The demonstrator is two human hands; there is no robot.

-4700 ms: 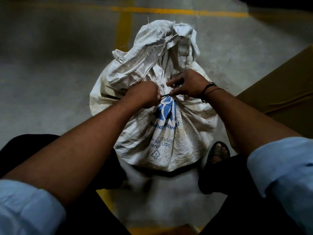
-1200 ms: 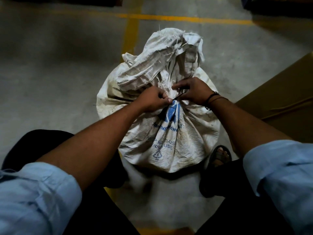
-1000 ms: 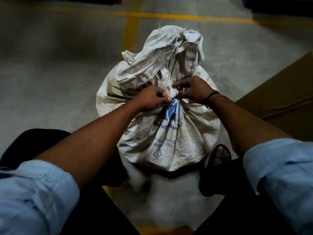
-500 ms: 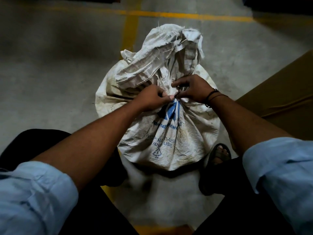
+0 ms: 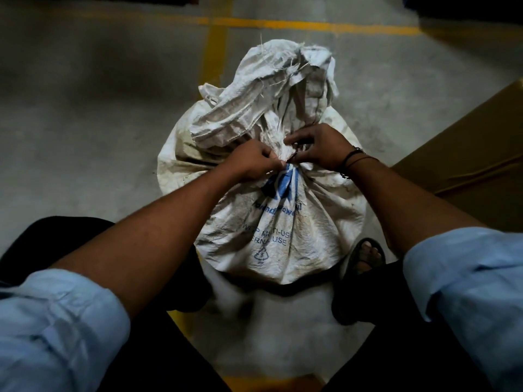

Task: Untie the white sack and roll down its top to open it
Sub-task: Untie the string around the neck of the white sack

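Dirty white woven-plastic sack (image 5: 283, 222) stands on grey concrete floor (image 5: 85, 123), neck cinched w/ thin dark tie (image 5: 293, 157). Left hand (image 5: 252, 162) & right hand (image 5: 319, 148) both pinch at the tie. Fabric looks soft, crinkly; load prob. heavy. Best hold: loose frayed top above knot.

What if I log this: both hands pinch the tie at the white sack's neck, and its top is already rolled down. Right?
No. The head view shows the top of the white sack bunched up above the tied neck, not rolled down. The left hand and right hand do both pinch the tie.
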